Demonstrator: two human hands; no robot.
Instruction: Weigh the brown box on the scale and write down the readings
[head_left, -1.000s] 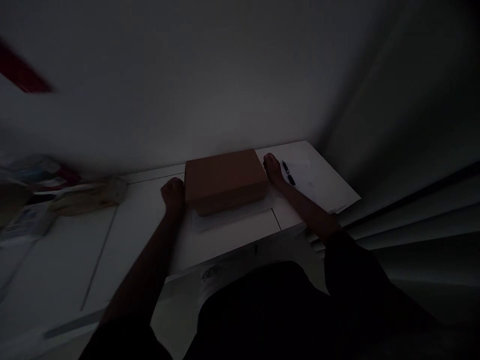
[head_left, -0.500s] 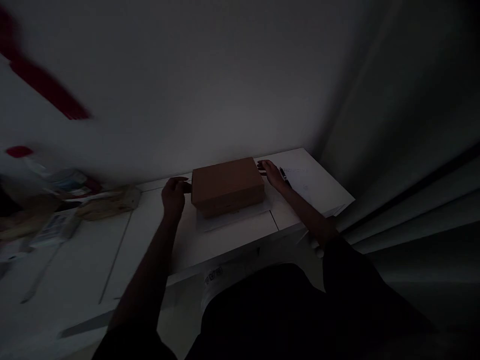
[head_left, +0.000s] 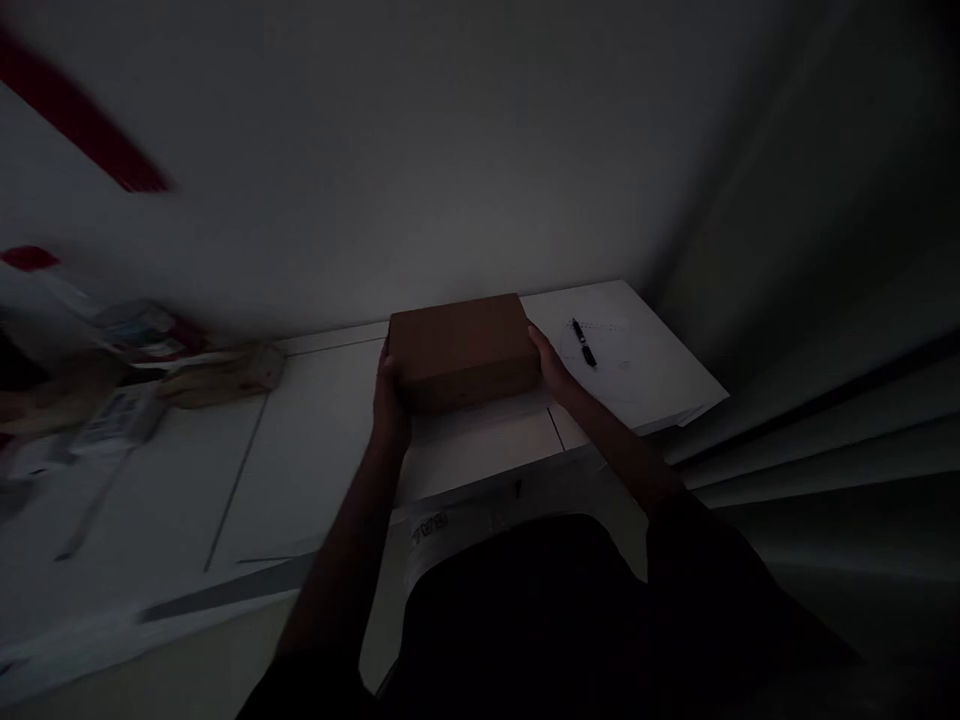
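A closed brown cardboard box (head_left: 465,345) is in the middle of the head view, over a white tabletop (head_left: 480,450). My left hand (head_left: 390,395) presses against its left end, thumb toward the front corner. At the opposite end, my right hand (head_left: 548,358) grips the right side. Most fingers of both hands are hidden behind the box. A pale sheet shows partly under its front edge. Whether the box rests on the table or is slightly raised I cannot tell.
Right of the box, a black pen (head_left: 583,343) lies on white paper (head_left: 619,345). A brown bag (head_left: 225,375), a bottle with a red cap (head_left: 30,258) and other items crowd the left. A wall stands behind; grey curtain folds (head_left: 810,430) hang at right.
Both hands have come in from beside the box and closed on its two ends. The pen and paper now show more fully. The view has shifted a little.
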